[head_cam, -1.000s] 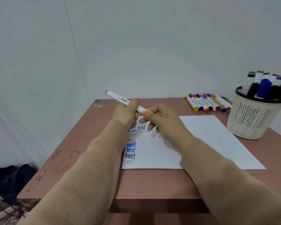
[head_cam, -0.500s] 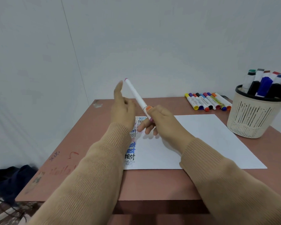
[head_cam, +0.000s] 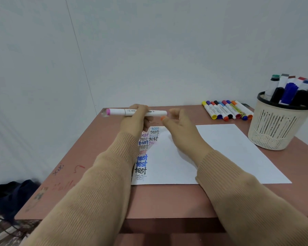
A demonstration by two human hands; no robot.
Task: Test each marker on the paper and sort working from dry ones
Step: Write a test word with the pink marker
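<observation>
The left hand (head_cam: 134, 121) has its fingers clamped on a white marker (head_cam: 121, 112) with a pink end, held level above the far left corner of the paper (head_cam: 229, 153). The right hand (head_cam: 181, 132) hovers over the paper, fingers apart, holding nothing.

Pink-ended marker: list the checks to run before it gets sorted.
1. Grip: left hand holds the marker mid-barrel: ok.
2. Free hand: right hand open, holding nothing: ok.
3. Both marker ends capped: cannot tell.
4. This marker's test mark on the paper: cannot tell.
5. Way to the row of markers and the basket unblocked: ok.
</observation>
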